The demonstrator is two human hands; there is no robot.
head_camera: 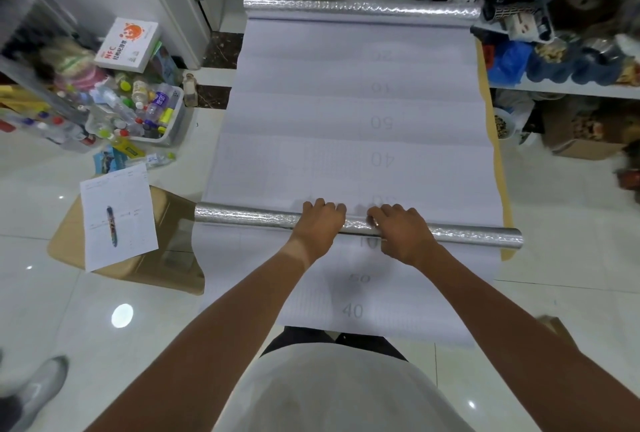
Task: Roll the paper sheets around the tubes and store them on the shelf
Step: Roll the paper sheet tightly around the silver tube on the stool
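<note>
I observe the near silver tube (pixel 242 217) lying crosswise on the white paper sheet (pixel 346 120), which is spread lengthwise over the table (pixel 502 189). The sheet carries faint printed numbers and runs past the tube on both sides, its near end hanging off the table edge toward me. My left hand (pixel 320 223) and right hand (pixel 403 234) both sit on top of this tube near its middle, fingers curled over its far side and gripping it; the two hands are just beside each other, apart. A second silver tube (pixel 360 8) lies crosswise at the sheet's far end, well apart from the near tube. Left of the near tube, a cardboard box (pixel 166 258) stands on the floor, bearing a printed form (pixel 117 217) with a pen (pixel 111 225) on it. Beyond that, a bin of bottles (pixel 138 109). Right of the near tube and farther off, a white shelf (pixel 561 90) packed with assorted items I cannot identify.
</note>
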